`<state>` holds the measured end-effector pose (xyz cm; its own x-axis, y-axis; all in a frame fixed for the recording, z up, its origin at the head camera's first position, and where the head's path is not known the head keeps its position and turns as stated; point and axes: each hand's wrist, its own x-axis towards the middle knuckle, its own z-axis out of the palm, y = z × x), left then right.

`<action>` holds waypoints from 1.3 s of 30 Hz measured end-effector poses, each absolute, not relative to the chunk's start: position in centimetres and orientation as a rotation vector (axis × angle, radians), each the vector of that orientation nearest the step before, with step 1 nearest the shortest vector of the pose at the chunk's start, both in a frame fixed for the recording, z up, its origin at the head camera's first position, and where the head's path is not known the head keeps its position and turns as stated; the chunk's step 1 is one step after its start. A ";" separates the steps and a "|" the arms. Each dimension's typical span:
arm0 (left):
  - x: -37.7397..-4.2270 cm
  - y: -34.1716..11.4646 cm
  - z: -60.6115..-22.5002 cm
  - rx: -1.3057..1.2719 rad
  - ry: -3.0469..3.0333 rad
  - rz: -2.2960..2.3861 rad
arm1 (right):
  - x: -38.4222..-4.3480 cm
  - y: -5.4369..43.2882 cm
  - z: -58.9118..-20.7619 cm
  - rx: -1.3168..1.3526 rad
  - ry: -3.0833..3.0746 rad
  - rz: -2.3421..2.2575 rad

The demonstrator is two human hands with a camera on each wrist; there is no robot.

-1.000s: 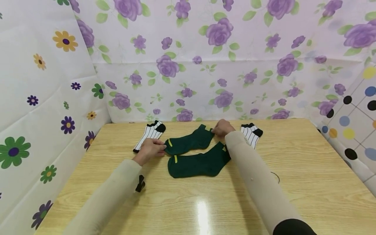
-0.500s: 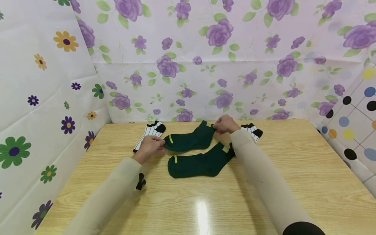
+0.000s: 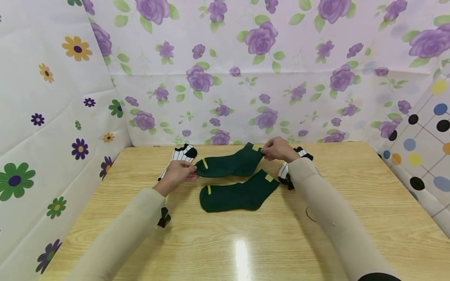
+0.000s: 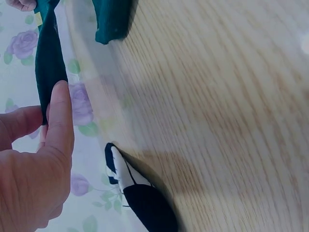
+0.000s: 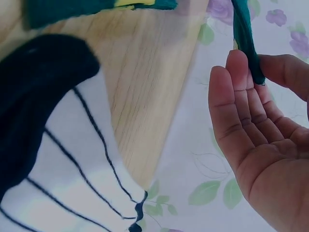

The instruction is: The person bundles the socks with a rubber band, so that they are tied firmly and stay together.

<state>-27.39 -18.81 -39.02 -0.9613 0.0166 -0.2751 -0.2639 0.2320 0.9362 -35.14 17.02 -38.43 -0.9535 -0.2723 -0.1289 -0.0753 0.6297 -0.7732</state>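
Stretched between my two hands is a dark green sock (image 3: 228, 165) with a yellow stripe at its toe, raised off the table. My left hand (image 3: 177, 175) pinches the toe end between thumb and fingers, as the left wrist view (image 4: 50, 140) also shows. At the cuff, my right hand (image 3: 279, 149) pinches the edge beside a yellow patch; the right wrist view shows thumb against fingers (image 5: 236, 63) there. A second green sock (image 3: 235, 197) lies flat just in front, toe to the left.
A white sock with black stripes (image 3: 184, 154) lies behind my left hand. Another striped sock (image 3: 284, 171) lies partly under my right forearm. A small black item (image 3: 164, 217) sits by my left sleeve, and a thin dark loop (image 3: 310, 214) near the right one. Patterned cloth (image 3: 225, 78) hangs behind the table.
The held green sock has risen off the table and moved away from the lower sock. My right hand has shifted right and up, drawing the sock straighter; my left hand has barely moved.
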 end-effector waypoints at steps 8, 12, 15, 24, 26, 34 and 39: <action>-26.9 -18.7 -38.9 -0.200 2.231 1.823 | -34.3 18.0 -38.2 -0.331 2.606 -1.190; -26.5 -18.8 -38.9 -0.183 2.216 1.812 | -33.6 18.3 -37.9 -0.374 2.598 -1.176; -26.2 -19.0 -38.9 -0.180 2.210 1.807 | -33.0 18.6 -37.7 -0.410 2.594 -1.161; -25.3 -19.0 -39.4 -0.115 2.197 1.800 | -31.5 19.3 -37.6 -0.426 2.596 -1.132; -25.0 -18.9 -39.6 -0.109 2.191 1.801 | -31.1 19.4 -37.7 -0.416 2.589 -1.134; -23.9 -18.7 -39.7 -0.069 2.181 1.781 | -29.2 19.9 -38.1 -0.424 2.575 -1.127; -23.4 -18.7 -39.7 -0.046 2.176 1.767 | -28.4 20.1 -38.8 -0.421 2.573 -1.134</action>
